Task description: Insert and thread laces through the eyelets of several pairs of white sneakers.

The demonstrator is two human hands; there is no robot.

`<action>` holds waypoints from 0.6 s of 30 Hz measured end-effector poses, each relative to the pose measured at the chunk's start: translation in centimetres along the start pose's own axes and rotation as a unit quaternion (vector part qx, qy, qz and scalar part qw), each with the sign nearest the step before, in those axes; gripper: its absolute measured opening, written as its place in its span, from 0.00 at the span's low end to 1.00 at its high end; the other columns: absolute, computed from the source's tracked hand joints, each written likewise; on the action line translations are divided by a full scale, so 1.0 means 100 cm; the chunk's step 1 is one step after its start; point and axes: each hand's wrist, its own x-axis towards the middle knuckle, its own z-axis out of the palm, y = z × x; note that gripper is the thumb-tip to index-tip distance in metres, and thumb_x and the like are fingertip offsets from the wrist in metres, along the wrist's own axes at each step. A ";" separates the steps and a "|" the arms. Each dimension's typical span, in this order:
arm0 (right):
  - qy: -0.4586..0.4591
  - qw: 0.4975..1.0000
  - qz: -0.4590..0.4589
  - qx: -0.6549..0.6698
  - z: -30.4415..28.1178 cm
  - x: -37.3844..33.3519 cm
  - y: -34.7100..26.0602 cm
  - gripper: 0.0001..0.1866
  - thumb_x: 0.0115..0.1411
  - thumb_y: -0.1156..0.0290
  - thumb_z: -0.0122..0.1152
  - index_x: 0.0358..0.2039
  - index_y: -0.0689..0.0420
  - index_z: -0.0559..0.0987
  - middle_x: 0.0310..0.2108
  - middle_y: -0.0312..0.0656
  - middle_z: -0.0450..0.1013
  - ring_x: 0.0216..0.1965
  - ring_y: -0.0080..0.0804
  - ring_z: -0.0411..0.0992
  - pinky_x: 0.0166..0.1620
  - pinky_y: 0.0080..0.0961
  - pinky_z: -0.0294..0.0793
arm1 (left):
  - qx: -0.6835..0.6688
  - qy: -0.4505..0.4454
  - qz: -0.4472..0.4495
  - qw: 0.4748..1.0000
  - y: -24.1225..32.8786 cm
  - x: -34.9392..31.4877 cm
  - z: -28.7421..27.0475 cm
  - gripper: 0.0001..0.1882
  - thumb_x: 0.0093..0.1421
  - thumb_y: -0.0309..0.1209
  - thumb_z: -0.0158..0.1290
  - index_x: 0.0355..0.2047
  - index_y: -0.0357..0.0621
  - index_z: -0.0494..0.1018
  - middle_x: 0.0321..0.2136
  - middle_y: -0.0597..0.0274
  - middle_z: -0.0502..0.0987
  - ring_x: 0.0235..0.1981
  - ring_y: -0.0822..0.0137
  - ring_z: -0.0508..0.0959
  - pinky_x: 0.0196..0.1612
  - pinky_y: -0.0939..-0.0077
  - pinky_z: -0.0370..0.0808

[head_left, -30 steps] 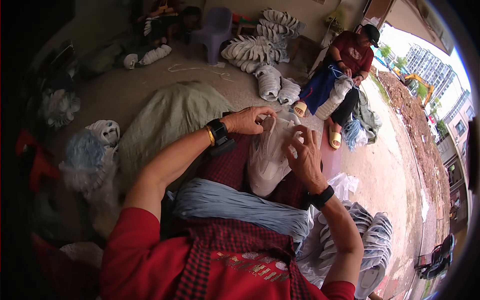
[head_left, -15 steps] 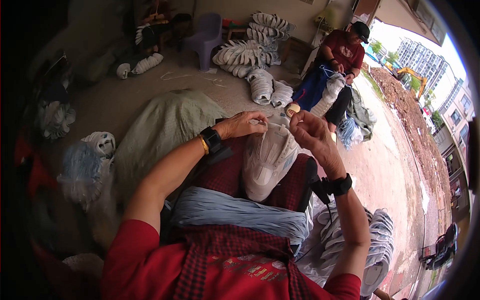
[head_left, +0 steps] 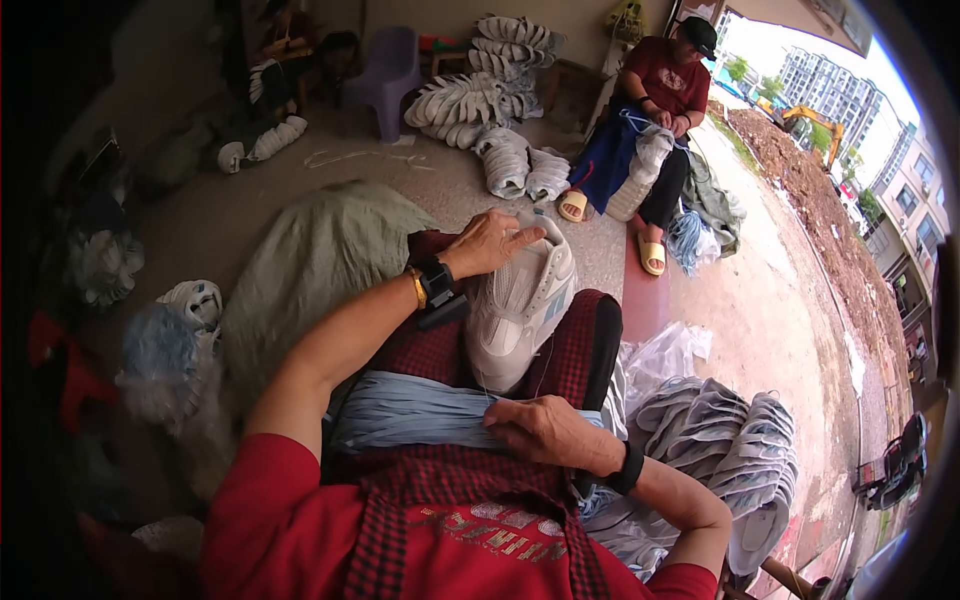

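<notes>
A white sneaker (head_left: 520,310) with grey-blue side patches rests between my knees, its toe toward me. My left hand (head_left: 495,243) grips it at the collar and tongue, fingers curled over the opening. Across my lap lies a thick bundle of light blue shoelaces (head_left: 415,412). Over the right part of that bundle is my right hand (head_left: 548,430), its fingers closed and slightly blurred. What they pinch is too small to make out. Fine thread-like lines run near the shoe's toe, toward this hand.
Stacked shoe uppers (head_left: 720,450) stand by my right side, next to a clear plastic bag (head_left: 668,355). A green-grey sack (head_left: 320,260) sits at my left. Farther off are a purple chair (head_left: 388,80), piled shoes (head_left: 465,105) and a seated person (head_left: 668,90) handling a shoe.
My right hand has come down from beside the sneaker's opening to the shoelace bundle on my lap. My left hand has closed further over the shoe's collar. The view has shifted slightly.
</notes>
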 end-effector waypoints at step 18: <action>0.222 0.958 0.176 0.039 -0.063 -0.003 0.029 0.26 0.57 0.73 0.66 0.54 0.60 0.67 0.27 0.45 0.77 0.27 0.41 0.75 0.34 0.35 0.74 | -0.528 0.275 0.138 0.791 -0.034 -0.069 -0.167 0.26 0.68 0.49 0.49 0.59 0.45 0.69 0.54 0.55 0.71 0.45 0.63 0.78 0.48 0.65 0.77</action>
